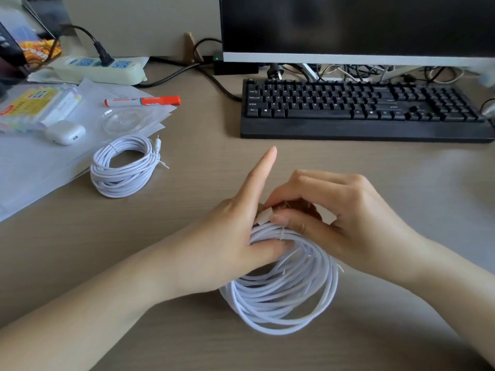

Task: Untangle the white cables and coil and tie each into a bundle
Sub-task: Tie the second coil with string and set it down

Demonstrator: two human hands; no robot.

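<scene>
A coil of white cable (pixel 284 293) sits at the middle of the desk, held at its top by both hands. My left hand (pixel 241 226) grips the coil's top with thumb and lower fingers, its index finger sticking straight up. My right hand (pixel 334 210) pinches a thin wire tie and a white plug end at the top of the same coil. Short tie ends stick out around the coil. A second white cable bundle (pixel 124 167), coiled and tied, lies on the desk at the left, partly on paper sheets.
A black keyboard (pixel 361 111) and a monitor (pixel 356 28) stand behind the hands. At the left lie paper sheets (pixel 40 167), a white earbud case (pixel 65 132), an orange marker (pixel 143 100), a clear round lid (pixel 126 120), a marker pack (pixel 34 108) and a power strip (pixel 101 68).
</scene>
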